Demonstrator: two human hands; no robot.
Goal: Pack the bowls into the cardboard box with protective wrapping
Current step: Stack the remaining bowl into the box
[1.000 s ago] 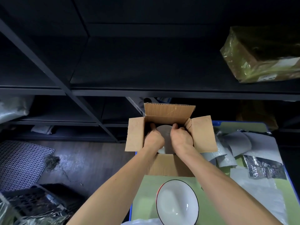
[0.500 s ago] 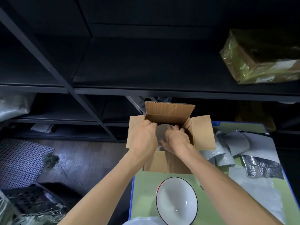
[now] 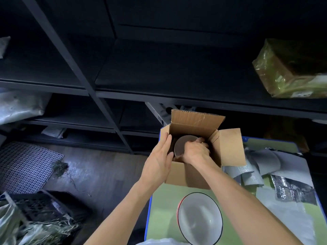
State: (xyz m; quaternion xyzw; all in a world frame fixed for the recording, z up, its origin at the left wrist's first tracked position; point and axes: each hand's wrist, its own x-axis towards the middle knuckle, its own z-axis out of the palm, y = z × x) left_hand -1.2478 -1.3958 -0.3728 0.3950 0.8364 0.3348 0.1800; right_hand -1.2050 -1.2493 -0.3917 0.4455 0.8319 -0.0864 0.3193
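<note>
An open cardboard box [image 3: 187, 175] stands at the far left of a green table top [image 3: 164, 221], its flaps spread. Inside it a white bowl [image 3: 181, 145] stands on edge. My right hand [image 3: 194, 152] reaches down into the box with fingers curled over the bowl's rim. My left hand [image 3: 159, 161] lies flat, fingers straight, against the box's outer left wall. A second white bowl [image 3: 200, 218] with a dark rim sits on the table in front of the box, between my forearms.
Silver and white wrapping sheets [image 3: 276, 174] lie piled on the table right of the box. Dark metal shelving [image 3: 159, 96] rises behind, holding a plastic-wrapped parcel [image 3: 292, 71]. To the left, low down, are a white grid mat [image 3: 24, 165] and a black crate [image 3: 40, 207].
My left hand came out of the box and now presses flat on its outer left side. My right hand went deeper in, still on the bowl. The near flap has dropped.
</note>
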